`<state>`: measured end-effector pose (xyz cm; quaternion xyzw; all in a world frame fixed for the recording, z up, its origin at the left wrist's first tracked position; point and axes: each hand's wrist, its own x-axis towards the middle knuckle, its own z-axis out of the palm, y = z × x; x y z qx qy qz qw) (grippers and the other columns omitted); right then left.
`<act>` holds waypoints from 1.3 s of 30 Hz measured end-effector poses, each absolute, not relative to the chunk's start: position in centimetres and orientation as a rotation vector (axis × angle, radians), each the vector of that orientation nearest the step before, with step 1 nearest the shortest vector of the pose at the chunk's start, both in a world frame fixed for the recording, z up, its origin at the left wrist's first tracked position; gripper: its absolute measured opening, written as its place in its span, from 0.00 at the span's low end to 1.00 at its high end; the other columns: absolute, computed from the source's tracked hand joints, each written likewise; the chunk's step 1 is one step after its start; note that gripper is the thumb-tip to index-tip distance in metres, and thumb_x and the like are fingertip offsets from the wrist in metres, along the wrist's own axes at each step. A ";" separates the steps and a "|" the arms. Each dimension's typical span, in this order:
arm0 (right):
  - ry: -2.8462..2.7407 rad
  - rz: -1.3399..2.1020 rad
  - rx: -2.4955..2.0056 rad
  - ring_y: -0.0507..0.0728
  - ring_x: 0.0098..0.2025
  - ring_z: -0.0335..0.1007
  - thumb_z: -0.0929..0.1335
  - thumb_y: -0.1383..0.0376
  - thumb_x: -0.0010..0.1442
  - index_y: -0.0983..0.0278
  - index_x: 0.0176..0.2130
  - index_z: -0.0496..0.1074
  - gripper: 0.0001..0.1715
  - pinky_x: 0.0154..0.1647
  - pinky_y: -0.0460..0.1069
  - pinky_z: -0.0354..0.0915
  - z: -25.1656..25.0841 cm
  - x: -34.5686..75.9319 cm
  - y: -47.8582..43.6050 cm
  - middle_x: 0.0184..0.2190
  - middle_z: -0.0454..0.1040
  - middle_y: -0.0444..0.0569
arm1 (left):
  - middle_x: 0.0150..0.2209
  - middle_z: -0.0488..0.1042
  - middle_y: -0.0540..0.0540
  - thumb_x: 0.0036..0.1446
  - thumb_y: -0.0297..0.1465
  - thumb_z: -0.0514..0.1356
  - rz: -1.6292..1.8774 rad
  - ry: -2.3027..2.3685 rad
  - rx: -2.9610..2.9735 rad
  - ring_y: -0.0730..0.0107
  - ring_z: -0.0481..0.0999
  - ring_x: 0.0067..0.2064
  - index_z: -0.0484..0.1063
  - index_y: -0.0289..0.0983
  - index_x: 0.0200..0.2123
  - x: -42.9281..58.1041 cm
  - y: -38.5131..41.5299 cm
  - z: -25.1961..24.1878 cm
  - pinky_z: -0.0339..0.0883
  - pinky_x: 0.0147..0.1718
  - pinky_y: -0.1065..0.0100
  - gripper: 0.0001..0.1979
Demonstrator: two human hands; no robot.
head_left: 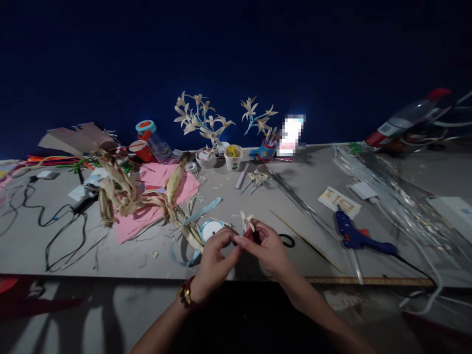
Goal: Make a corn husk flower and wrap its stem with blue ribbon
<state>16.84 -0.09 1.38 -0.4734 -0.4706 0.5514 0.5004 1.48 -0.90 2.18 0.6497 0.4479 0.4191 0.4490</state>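
Observation:
A small pale flower (246, 221), apparently made of dried corn husk, stands up between my hands. My right hand (268, 247) pinches it from the right, thumb and forefinger just under the petals. My left hand (218, 254), with a beaded bracelet at the wrist, has its fingers closed at the flower's lower end and touching the right thumb. The fingers hide most of the stem. Close behind the left hand lies a white spool (212, 228), with light blue ribbon (201, 211) looping beside it. Corn husks (188, 236) lie to its left.
Finished husk flowers (201, 118) stand at the back beside paper cups (233, 158) and a pen holder (267, 150). Thin wires (302, 204), a wooden stick (306, 241) and a blue glue gun (359, 236) lie to the right. Pink paper (134, 223) and black cables (49, 241) are left.

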 end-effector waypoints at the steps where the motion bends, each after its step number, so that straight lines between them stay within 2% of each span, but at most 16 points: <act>1: -1.152 1.344 -1.144 0.54 0.29 0.62 0.76 0.58 0.52 0.60 0.26 0.64 0.18 0.33 0.48 0.61 1.3 16.9 -0.1 0.24 0.64 0.40 | 0.30 0.74 0.48 0.58 0.26 0.61 1.033 1.106 1.580 0.65 0.71 0.35 0.72 0.38 0.29 1.5 -0.9 2.0 0.62 0.38 0.67 0.05; 4: -1.179 1.365 -1.153 0.54 0.30 0.62 0.76 0.58 0.53 0.61 0.25 0.65 0.18 0.33 0.48 0.60 1.1 17.0 -0.1 0.25 0.65 0.41 | 0.31 0.74 0.48 0.58 0.27 0.63 1.035 1.095 1.512 0.66 0.71 0.36 0.72 0.38 0.30 1.4 -1.1 1.5 0.62 0.40 0.67 0.04; 6: -1.177 1.386 -1.154 0.54 0.30 0.62 0.76 0.57 0.52 0.61 0.26 0.66 0.18 0.33 0.48 0.61 1.2 17.3 0.0 0.25 0.66 0.41 | 0.35 0.75 0.47 0.56 0.29 0.66 1.029 1.045 1.401 0.64 0.72 0.40 0.74 0.38 0.34 0.9 -1.2 1.5 0.63 0.43 0.66 0.03; 9: -1.192 1.451 -1.150 0.53 0.29 0.62 0.78 0.56 0.50 0.61 0.26 0.67 0.19 0.33 0.48 0.60 1.8 17.8 0.2 0.24 0.66 0.41 | 0.38 0.75 0.45 0.54 0.32 0.69 1.035 0.970 1.157 0.63 0.72 0.43 0.76 0.38 0.40 0.0 -1.2 1.6 0.65 0.45 0.66 0.09; 13: -1.238 1.592 -1.132 0.52 0.27 0.59 0.78 0.56 0.48 0.62 0.26 0.67 0.20 0.31 0.47 0.59 2.1 18.0 0.5 0.23 0.64 0.39 | 0.37 0.74 0.45 0.56 0.33 0.68 1.082 0.978 1.025 0.66 0.72 0.41 0.78 0.36 0.36 -0.6 -0.9 1.8 0.65 0.43 0.68 0.07; 19: -1.344 1.653 -1.114 0.50 0.27 0.54 0.77 0.59 0.49 0.62 0.25 0.65 0.19 0.28 0.46 0.53 1.6 17.8 0.7 0.22 0.60 0.37 | 0.31 0.74 0.49 0.51 0.31 0.71 1.020 0.922 0.857 0.71 0.72 0.35 0.75 0.36 0.31 0.8 -0.3 1.7 0.65 0.38 0.70 0.09; 22: -1.376 1.658 -1.114 0.50 0.26 0.55 0.76 0.54 0.53 0.62 0.25 0.66 0.20 0.28 0.46 0.54 1.7 18.2 0.8 0.22 0.61 0.38 | 0.29 0.74 0.50 0.49 0.31 0.72 1.055 0.943 0.721 0.73 0.72 0.33 0.74 0.35 0.30 1.2 0.1 1.5 0.65 0.37 0.71 0.10; 26: -1.391 1.654 -1.159 0.51 0.26 0.59 0.69 0.46 0.60 0.62 0.29 0.71 0.23 0.26 0.46 0.54 2.3 19.1 0.1 0.23 0.66 0.41 | 0.27 0.72 0.52 0.47 0.33 0.73 1.119 0.930 0.546 0.76 0.71 0.28 0.74 0.35 0.28 1.4 0.4 1.4 0.66 0.33 0.71 0.13; 28: -1.396 1.622 -1.181 0.51 0.26 0.60 0.68 0.47 0.62 0.62 0.31 0.73 0.21 0.26 0.46 0.55 2.5 19.4 -0.5 0.25 0.69 0.43 | 0.27 0.72 0.53 0.46 0.33 0.74 1.137 0.925 0.516 0.76 0.71 0.28 0.73 0.35 0.28 1.4 0.5 1.4 0.66 0.32 0.72 0.13; 32: -1.435 1.493 -1.210 0.52 0.26 0.61 0.70 0.56 0.61 0.61 0.35 0.74 0.11 0.27 0.47 0.57 2.7 19.3 -1.5 0.27 0.71 0.43 | 0.26 0.72 0.53 0.45 0.33 0.74 1.173 0.947 0.506 0.77 0.71 0.28 0.72 0.35 0.28 1.6 0.4 1.7 0.67 0.32 0.72 0.14; 35: -1.514 1.417 -1.237 0.53 0.28 0.64 0.70 0.60 0.61 0.61 0.33 0.74 0.07 0.30 0.48 0.59 2.7 19.3 -1.6 0.27 0.72 0.44 | 0.27 0.72 0.52 0.45 0.33 0.74 1.192 0.966 0.511 0.76 0.70 0.28 0.71 0.35 0.27 1.8 0.3 2.0 0.67 0.32 0.72 0.14; 39: -1.569 1.288 -1.279 0.54 0.29 0.66 0.68 0.64 0.61 0.61 0.30 0.73 0.07 0.30 0.48 0.60 2.6 19.5 -1.6 0.25 0.72 0.44 | 0.28 0.72 0.53 0.46 0.33 0.73 1.210 0.970 0.509 0.76 0.71 0.29 0.71 0.36 0.28 1.7 0.3 1.9 0.67 0.33 0.72 0.13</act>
